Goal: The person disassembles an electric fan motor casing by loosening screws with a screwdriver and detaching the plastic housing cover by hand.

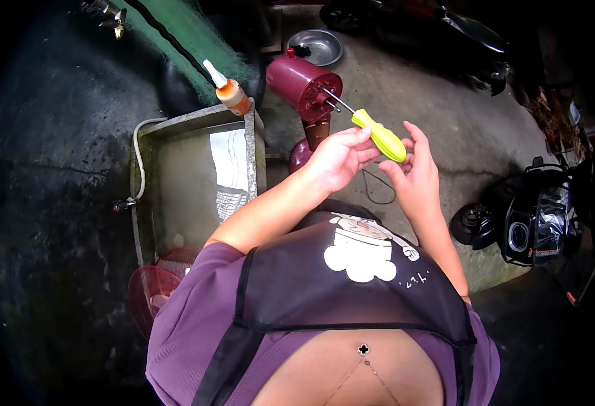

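"Where's the driver (382, 139)?"

"Pinched between thumb and fingers of the left grip (338, 159). The right grip (420, 169) curls loosely about its butt; I can't tell whether it presses."

"And the tip?"

"Ahead of the left grip, at the end face of the fan (297, 78). Too small to tell if it's seated."

"What could go wrong?"

"I'd say it could skid and scratch the fan, if the shaft tilts under a light hold."

"Anything else?"

"The bottle (232, 97), ahead and left of both grips on the trough's (251, 139) rim; a knock could tip it into the water."
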A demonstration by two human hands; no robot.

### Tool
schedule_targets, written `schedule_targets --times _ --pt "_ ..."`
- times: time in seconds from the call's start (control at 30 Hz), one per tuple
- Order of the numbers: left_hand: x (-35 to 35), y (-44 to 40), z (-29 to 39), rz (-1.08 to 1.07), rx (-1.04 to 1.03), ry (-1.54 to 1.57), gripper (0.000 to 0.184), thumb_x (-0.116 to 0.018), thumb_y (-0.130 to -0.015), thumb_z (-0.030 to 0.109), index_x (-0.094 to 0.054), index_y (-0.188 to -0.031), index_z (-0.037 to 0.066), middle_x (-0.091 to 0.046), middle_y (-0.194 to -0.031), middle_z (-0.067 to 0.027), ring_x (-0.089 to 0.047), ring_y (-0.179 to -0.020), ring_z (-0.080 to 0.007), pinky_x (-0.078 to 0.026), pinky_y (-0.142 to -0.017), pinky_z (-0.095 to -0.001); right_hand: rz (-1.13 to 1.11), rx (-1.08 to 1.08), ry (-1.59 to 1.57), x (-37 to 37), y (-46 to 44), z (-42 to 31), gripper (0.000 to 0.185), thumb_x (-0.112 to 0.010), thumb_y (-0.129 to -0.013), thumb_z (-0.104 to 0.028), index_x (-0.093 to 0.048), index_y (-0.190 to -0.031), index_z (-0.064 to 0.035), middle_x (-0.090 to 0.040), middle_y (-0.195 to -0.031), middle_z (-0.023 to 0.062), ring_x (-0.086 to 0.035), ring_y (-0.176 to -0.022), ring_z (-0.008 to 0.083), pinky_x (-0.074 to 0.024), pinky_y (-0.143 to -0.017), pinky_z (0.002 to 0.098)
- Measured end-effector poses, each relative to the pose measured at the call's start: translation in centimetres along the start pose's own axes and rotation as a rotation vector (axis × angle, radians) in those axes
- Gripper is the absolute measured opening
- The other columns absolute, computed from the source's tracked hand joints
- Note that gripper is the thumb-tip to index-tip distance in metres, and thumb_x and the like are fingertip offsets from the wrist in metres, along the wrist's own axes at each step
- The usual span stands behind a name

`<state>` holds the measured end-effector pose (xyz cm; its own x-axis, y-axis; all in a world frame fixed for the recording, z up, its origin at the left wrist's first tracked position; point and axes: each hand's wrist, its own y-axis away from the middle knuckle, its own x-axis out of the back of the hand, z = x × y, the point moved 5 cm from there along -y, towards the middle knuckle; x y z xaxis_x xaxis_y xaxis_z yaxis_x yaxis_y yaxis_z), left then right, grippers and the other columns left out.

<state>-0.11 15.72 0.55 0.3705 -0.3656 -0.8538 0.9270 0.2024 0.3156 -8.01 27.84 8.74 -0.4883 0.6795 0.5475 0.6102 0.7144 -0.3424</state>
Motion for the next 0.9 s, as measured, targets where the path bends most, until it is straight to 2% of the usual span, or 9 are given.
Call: schedule_targets --times 0.07,0.1,0.2,0.3,0.43,0.5,0.6,0.77,0.9 --pt "0.0 -0.2 0.0 -0.066 -0.033 -0.077 0.036 -0.051 -0.101 0.023 -0.054 -0.131 0.003 -0.060 -0.131 -0.0108 -0.057 -0.122 -0.0233 -0.040 -0.107 -0.0418 -0.111 -0.211 -0.102 -0.5 -0.2 1.4 0.065 -0.074 -0.088 -0.031 -0.044 -0.140 -0.0029 -0.062 -0.094 0.0122 -0.060 -0.075 0.0208 -0.0506 -0.070 0.0321" --pt "0.1 -0.1 -0.3 -0.023 0.015 -0.080 0.035 -0.050 -0.101 0.019 -0.054 -0.131 0.002 -0.059 -0.133 -0.0092 -0.055 -0.123 -0.0215 -0.039 -0.108 -0.0399 -0.110 -0.210 -0.103 -0.5 -0.5 1.4 0.065 -0.074 -0.088 -0.031 -0.044 -0.140 -0.0029 -0.062 -0.094 0.0122 -0.060 -0.075 0.0208 -0.0506 -0.070 0.0321" --pt "0.0 0.2 -0.6 0.016 0.041 -0.094 0.033 -0.050 -0.101 0.018 -0.055 -0.130 0.002 -0.060 -0.132 -0.0078 -0.056 -0.122 -0.0200 -0.039 -0.108 -0.0379 -0.162 -0.309 -0.043 -0.9 -0.6 2.0 0.063 -0.070 -0.091 -0.033 -0.044 -0.140 -0.0027 -0.064 -0.084 0.0129 -0.063 -0.074 0.0215 -0.0504 -0.068 0.0338" --pt "0.4 0.0 -0.6 -0.005 0.028 -0.099 0.031 -0.050 -0.101 0.016 -0.057 -0.128 0.002 -0.060 -0.129 -0.0069 -0.056 -0.120 -0.0191 -0.040 -0.107 -0.0372 -0.241 -0.342 -0.082 -1.5 -0.2 1.9 0.058 -0.070 -0.092 -0.030 -0.046 -0.137 -0.0031 -0.065 -0.086 0.0114 -0.065 -0.077 0.0200 -0.0506 -0.070 0.0331" --pt "0.8 0.2 -0.7 -0.008 0.043 -0.130 0.030 -0.053 -0.101 0.017 -0.058 -0.126 0.002 -0.062 -0.125 -0.0078 -0.058 -0.117 -0.0187 -0.042 -0.105 -0.0366 -0.174 -0.322 -0.213 -1.9 0.8 3.0 0.045 -0.069 -0.092 -0.024 -0.052 -0.128 -0.0033 -0.066 -0.090 0.0097 -0.064 -0.083 0.0177 -0.0502 -0.074 0.0312" --pt "1.3 0.6 -0.6 0.011 0.083 -0.269 0.031 -0.056 -0.100 0.021 -0.059 -0.125 0.001 -0.064 -0.121 -0.0098 -0.061 -0.112 -0.0191 -0.044 -0.103 -0.0360 -0.092 -0.290 -0.419 -1.8 1.5 3.9 0.033 -0.068 -0.092 -0.019 -0.056 -0.118 -0.0033 -0.066 -0.097 0.0090 -0.063 -0.089 0.0156 -0.0495 -0.078 0.0297" --pt "3.2 0.8 -0.3 0.031 0.094 -0.239 0.034 -0.058 -0.100 0.024 -0.059 -0.125 0.001 -0.064 -0.119 -0.0113 -0.062 -0.109 -0.0194 -0.047 -0.101 -0.0351 -0.106 -0.292 -0.371 -2.2 2.1 3.3 0.026 -0.066 -0.091 -0.015 -0.057 -0.111 -0.0024 -0.066 -0.101 0.0101 -0.062 -0.091 0.0156 -0.0492 -0.078 0.0298" --pt "4.6 1.3 -0.1 0.066 0.086 -0.272 0.041 -0.056 -0.101 0.033 -0.059 -0.128 0.002 -0.065 -0.118 -0.0097 -0.062 -0.107 -0.0173 -0.048 -0.098 -0.0331 -0.126 -0.299 -0.280 -3.7 2.2 2.8 0.026 -0.065 -0.091 -0.015 -0.056 -0.111 -0.0020 -0.066 -0.100 0.0106 -0.063 -0.089 0.0178 -0.0498 -0.078 0.0314" --pt "4.5 1.5 0.0 0.088 0.092 -0.284 0.042 -0.057 -0.100 0.033 -0.059 -0.128 0.003 -0.066 -0.117 -0.0083 -0.062 -0.106 -0.0158 -0.048 -0.097 -0.0321 -0.122 -0.284 -0.301 -4.4 2.1 3.2 0.027 -0.064 -0.090 -0.017 -0.055 -0.110 -0.0016 -0.066 -0.097 0.0114 -0.064 -0.087 0.0197 -0.0505 -0.077 0.0325"
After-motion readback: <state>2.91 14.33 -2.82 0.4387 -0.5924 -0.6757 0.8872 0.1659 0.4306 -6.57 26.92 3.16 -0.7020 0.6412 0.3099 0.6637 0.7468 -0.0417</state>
